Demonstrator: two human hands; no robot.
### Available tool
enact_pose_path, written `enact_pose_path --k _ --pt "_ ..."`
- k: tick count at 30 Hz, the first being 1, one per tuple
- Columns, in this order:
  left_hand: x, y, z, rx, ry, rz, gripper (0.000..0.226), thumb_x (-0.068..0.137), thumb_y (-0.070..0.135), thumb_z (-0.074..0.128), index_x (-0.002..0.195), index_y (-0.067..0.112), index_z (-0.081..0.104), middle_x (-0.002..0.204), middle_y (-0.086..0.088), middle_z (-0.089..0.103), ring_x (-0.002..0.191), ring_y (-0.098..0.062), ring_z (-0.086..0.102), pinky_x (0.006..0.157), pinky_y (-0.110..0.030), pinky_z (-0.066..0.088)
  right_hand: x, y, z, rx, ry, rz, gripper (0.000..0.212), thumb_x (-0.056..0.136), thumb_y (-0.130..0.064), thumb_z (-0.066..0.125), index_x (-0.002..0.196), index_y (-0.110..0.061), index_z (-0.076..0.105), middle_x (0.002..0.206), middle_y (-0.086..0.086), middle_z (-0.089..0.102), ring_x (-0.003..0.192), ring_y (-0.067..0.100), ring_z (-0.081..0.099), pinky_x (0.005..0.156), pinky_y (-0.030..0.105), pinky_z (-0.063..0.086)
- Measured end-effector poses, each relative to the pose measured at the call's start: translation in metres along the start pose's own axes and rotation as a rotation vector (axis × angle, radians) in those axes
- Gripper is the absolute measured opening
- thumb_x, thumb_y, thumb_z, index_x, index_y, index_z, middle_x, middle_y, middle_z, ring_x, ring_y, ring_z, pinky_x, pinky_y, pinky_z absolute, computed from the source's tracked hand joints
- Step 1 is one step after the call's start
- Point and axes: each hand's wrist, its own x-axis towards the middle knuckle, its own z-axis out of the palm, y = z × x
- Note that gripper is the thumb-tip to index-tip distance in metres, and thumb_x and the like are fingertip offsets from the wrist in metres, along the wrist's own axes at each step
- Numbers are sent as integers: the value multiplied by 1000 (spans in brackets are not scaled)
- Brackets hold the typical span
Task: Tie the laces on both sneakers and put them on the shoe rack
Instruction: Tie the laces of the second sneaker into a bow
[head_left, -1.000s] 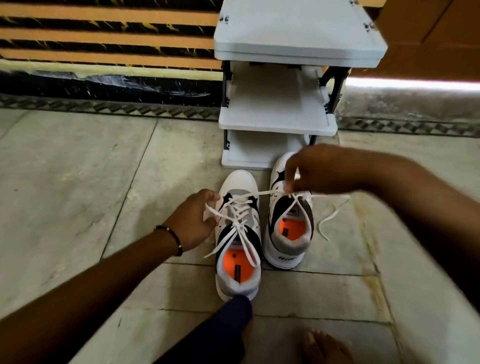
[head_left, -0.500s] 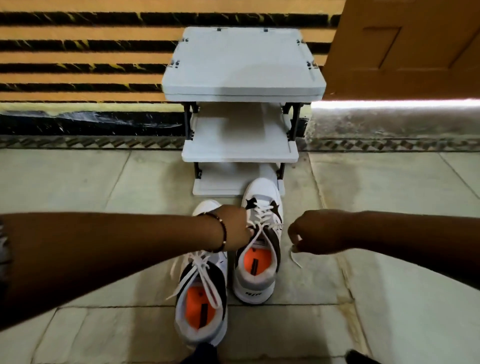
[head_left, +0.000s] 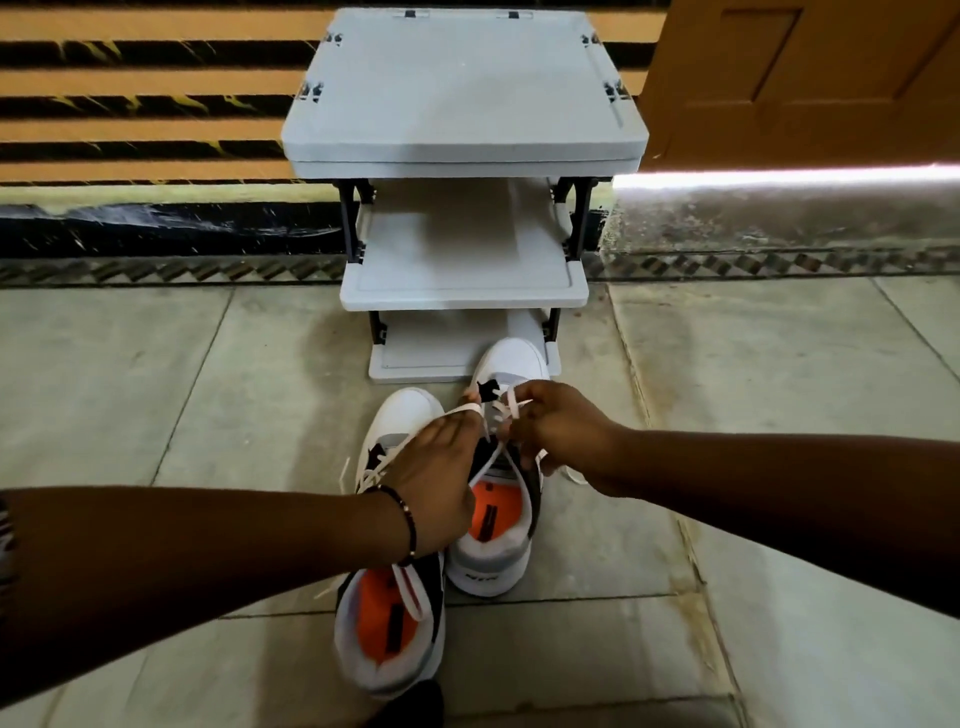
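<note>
Two white, grey and black sneakers with orange insoles stand side by side on the floor, toes toward the rack. Over the right sneaker, my left hand and my right hand each pinch one end of its white lace, held taut above the tongue. The left sneaker lies nearer me, partly under my left forearm, its laces loose. The grey three-tier shoe rack stands just beyond the toes, all shelves bare.
Tiled floor spreads to both sides. A striped orange and black wall is behind the rack. A wooden door is at the upper right. My knee shows at the bottom edge.
My hands came together over the right sneaker and now hold both lace ends raised. The view moved closer to the shoes.
</note>
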Motion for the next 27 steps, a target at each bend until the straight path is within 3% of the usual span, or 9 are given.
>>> enact_pose_path --k 2,7,9,12,16,19,22,25,27 --pt "-6 3 3 11 45 -8 72 77 5 50 140 6 15 149 -12 28 137 -24 23 113 -27 17 -6 1 2 -82 -93 -20 10 85 -4 58 91 -12 58 73 8 56 53 15 50 37 18 39" --pt "-17 7 9 73 -10 0 78 77 11 55 141 10 12 150 -10 25 138 -23 24 114 -37 25 -19 9 5 -101 -141 -73 27 86 -9 61 114 -10 56 73 1 55 43 4 48 35 15 36" --pt "-19 7 12 80 -48 -4 82 76 12 55 143 13 7 152 -9 21 139 -24 24 113 -40 28 -21 7 2 -67 -159 -105 28 87 -5 60 113 -10 57 71 -5 55 38 -5 51 36 8 36" --pt "-16 4 11 101 -63 29 83 77 10 52 143 12 2 154 -12 12 140 -28 21 114 -42 27 -22 3 1 -66 -202 -127 10 88 -3 58 91 -12 60 66 -8 55 38 -11 51 37 3 36" --pt "-17 9 1 151 -18 38 71 83 17 47 142 9 10 154 -11 12 143 -24 10 118 -32 9 -14 -1 5 -176 -141 -117 24 90 -17 58 67 -23 57 40 -18 55 36 -8 48 39 6 34" --pt "-22 16 -7 291 15 19 73 86 23 40 144 21 -4 156 -5 -16 143 -28 -12 118 -49 -1 -10 -6 4 -260 -105 -108 29 90 -16 56 62 -24 55 46 -13 52 44 -2 48 44 10 34" --pt "-16 19 -23 413 90 21 89 85 19 41 131 38 -33 136 4 -46 133 -31 -36 105 -69 -8 -15 -7 0 -305 -125 -77 28 90 -13 53 63 -21 54 55 -7 51 49 6 46 38 11 36" --pt "-2 14 -42 368 188 7 103 80 14 52 129 37 -36 146 6 -38 140 -29 -26 109 -65 -2 -21 -6 -2 -338 -133 -52 31 91 -18 55 60 -18 56 47 -8 54 46 7 47 39 14 38" --pt "6 8 -47 335 75 36 93 82 13 51 140 28 -20 156 2 -16 144 -24 -15 114 -54 -2 -24 -9 -3 -332 -123 -56 30 91 -20 56 61 -16 57 49 -6 56 46 9 48 41 18 39"
